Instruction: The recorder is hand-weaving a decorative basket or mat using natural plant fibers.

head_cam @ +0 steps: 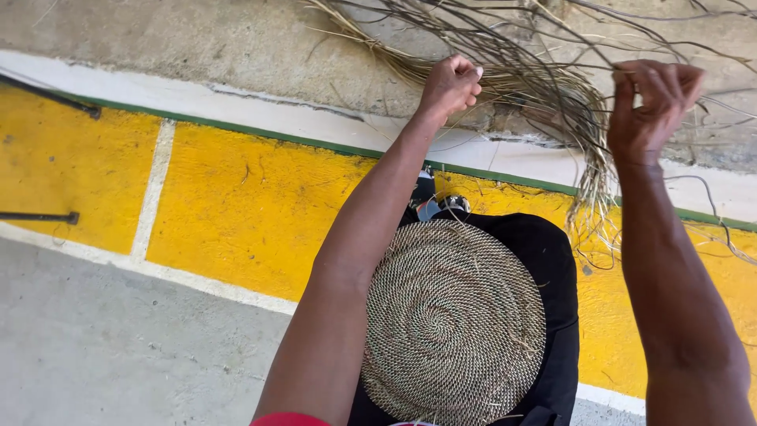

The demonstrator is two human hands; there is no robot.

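A round coiled woven mat (pixel 453 323) of pale and dark fibre lies on a black cloth (pixel 556 260) over my lap. A loose bundle of dry grass strands (pixel 544 87) spreads across the ground beyond it. My left hand (pixel 451 81) is closed in a fist on strands at the bundle's left side. My right hand (pixel 653 102) is raised at the right, with fingers pinching thin strands pulled from the bundle. Both arms reach forward on either side of the mat.
The floor has yellow painted blocks (pixel 244 205) with white lines and a green edge, and grey concrete (pixel 95 347) in front. Two dark metal rods (pixel 47 95) lie at the left. A small round object (pixel 441 207) sits just beyond the mat.
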